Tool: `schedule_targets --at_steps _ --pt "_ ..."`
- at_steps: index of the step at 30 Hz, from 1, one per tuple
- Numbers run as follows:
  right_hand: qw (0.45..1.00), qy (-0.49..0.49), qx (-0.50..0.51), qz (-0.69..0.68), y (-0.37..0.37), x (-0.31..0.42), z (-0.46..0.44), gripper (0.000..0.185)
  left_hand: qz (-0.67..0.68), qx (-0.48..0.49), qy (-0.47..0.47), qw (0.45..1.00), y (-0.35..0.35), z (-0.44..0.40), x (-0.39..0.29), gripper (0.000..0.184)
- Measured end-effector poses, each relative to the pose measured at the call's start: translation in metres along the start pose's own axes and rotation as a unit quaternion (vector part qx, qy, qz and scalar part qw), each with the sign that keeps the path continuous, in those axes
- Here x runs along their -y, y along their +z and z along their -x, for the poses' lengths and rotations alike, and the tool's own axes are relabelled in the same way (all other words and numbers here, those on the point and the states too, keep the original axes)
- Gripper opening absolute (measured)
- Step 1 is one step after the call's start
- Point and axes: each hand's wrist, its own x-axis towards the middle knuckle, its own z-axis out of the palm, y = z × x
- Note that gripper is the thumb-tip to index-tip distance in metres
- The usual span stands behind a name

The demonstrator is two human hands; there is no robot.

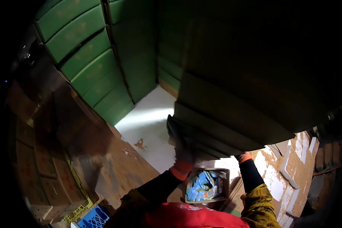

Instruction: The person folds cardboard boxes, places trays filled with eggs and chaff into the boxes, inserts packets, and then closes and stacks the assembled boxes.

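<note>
A tall stack of dark green boxes (231, 110) rises in front of me, its lower edge just above my forearms. My left hand (181, 146), in a dark glove with an orange cuff, is pressed against the stack's lower left side and gripping there. Beneath the bottom right edge, my right hand (244, 156) shows mostly as an orange cuff; its fingers are hidden behind the boxes. The upper part of the stack fades into shadow.
More green boxes (98, 72) are piled along the left and back over a white sheet (152, 114). An open carton (227, 186) with blue printed packets sits below. Brown cartons (51, 178) stand left, near a blue plastic crate (97, 217). Flaking boards (292, 171) lie right.
</note>
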Motion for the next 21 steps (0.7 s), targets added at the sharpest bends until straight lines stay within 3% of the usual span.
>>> schedule_targets --at_steps 2,5,6,8,10,12,13,15,16,17,19,21 --pt "0.999 0.013 0.027 0.035 0.035 -0.010 -0.010 0.054 -0.018 -0.019 0.016 1.000 -0.019 -0.035 0.012 0.062" --pt "0.986 -0.020 0.082 0.145 0.086 -0.032 -0.025 0.055 0.068 -0.048 -0.060 0.995 -0.036 -0.085 0.042 0.068" --pt "0.991 0.116 0.048 0.034 0.117 -0.016 -0.023 0.057 0.098 -0.053 -0.066 0.992 -0.041 -0.099 0.062 0.067" --pt "0.992 0.124 -0.014 -0.019 0.148 -0.024 -0.036 0.062 0.157 -0.060 -0.078 0.983 -0.052 -0.127 0.108 0.066" --pt "0.990 0.138 -0.016 -0.020 0.174 -0.029 -0.050 0.078 0.095 -0.034 -0.060 0.993 -0.066 -0.156 0.131 0.063" --pt "0.991 0.131 -0.004 0.008 0.194 -0.034 -0.063 0.088 -0.014 -0.014 -0.011 1.000 -0.081 -0.178 0.150 0.061" --pt "0.994 0.101 0.051 -0.002 0.193 -0.043 -0.070 0.093 -0.244 0.006 0.106 0.964 -0.089 -0.185 0.155 0.056" --pt "0.986 -0.023 0.084 0.144 0.193 -0.071 -0.093 0.095 -0.430 0.090 0.107 0.892 -0.100 -0.205 0.143 0.053" --pt "0.995 0.039 0.058 0.071 0.211 -0.055 -0.088 0.096 -0.517 0.127 0.103 0.840 -0.104 -0.215 0.138 0.052" --pt "0.997 0.077 0.029 0.006 0.219 -0.050 -0.093 0.097 -0.429 0.121 0.104 0.889 -0.107 -0.223 0.140 0.051" --pt "0.985 -0.019 0.080 0.153 0.203 -0.084 -0.120 0.097 -0.237 0.117 0.098 0.960 -0.108 -0.235 0.163 0.051" --pt "0.984 -0.032 0.076 0.160 0.204 -0.096 -0.134 0.096 -0.031 0.116 0.083 0.989 -0.102 -0.246 0.202 0.051"
